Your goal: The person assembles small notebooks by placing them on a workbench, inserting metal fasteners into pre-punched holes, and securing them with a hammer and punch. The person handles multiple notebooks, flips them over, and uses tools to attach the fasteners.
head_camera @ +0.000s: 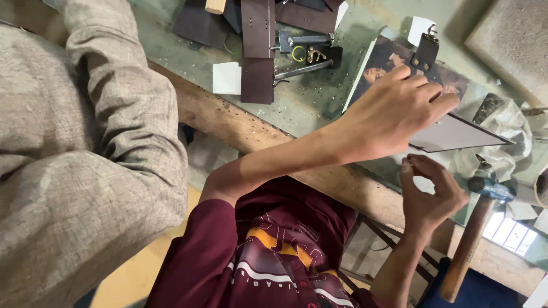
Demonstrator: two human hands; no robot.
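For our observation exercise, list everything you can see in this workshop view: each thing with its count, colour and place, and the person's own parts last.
Workbench: one, greenish top with a pitted wooden edge, across the middle.
Printed picture board: one, dark with a pale underside, under the left hand.
Leather strips: several, dark brown, top centre.
Leather tab with metal clip: one, black, top right.
White card: one, beside the strips.
Metal tools: a few, grey, top centre.
Brass fitting: one, among the tools.
Hammer: one, wooden handle, blue-grey head, lower right.
Plastic bag: one, crumpled, clear, right.
Neighbour's sleeve: one, beige, left.
Maroon shirt: one, bottom centre.
Left hand: flat on the board.
Right hand: fingertips pinched; anything held is too small to see.
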